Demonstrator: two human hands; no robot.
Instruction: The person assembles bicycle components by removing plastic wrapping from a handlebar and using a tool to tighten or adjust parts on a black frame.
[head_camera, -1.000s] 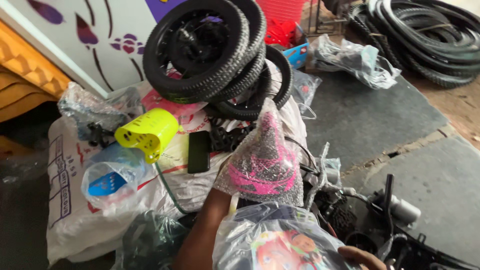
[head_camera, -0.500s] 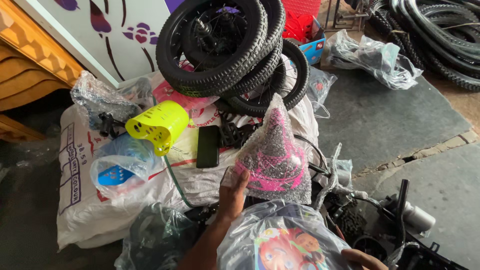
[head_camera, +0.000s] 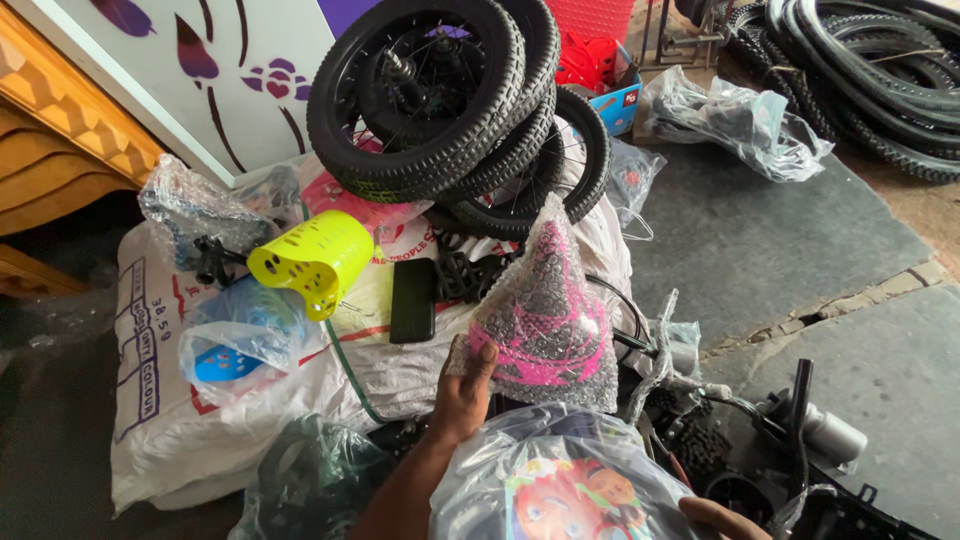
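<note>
The left hand (head_camera: 463, 388) grips the bubble-wrapped pink-and-black saddle (head_camera: 545, 312); beyond its fingertips lies a black phone (head_camera: 412, 300). The right hand (head_camera: 722, 519) clutches a clear plastic bag (head_camera: 560, 480).

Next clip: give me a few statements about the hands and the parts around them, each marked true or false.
1. The left hand holds a bubble-wrapped pink and black part. True.
2. A red basket lies on the white sack. False: the basket on the white sack is yellow.
3. The black phone lies flat on the sack. True.
4. The small wheels are laid out singly. False: they are stacked.
5. The right hand touches a clear bag with a colourful disc. True.
</note>
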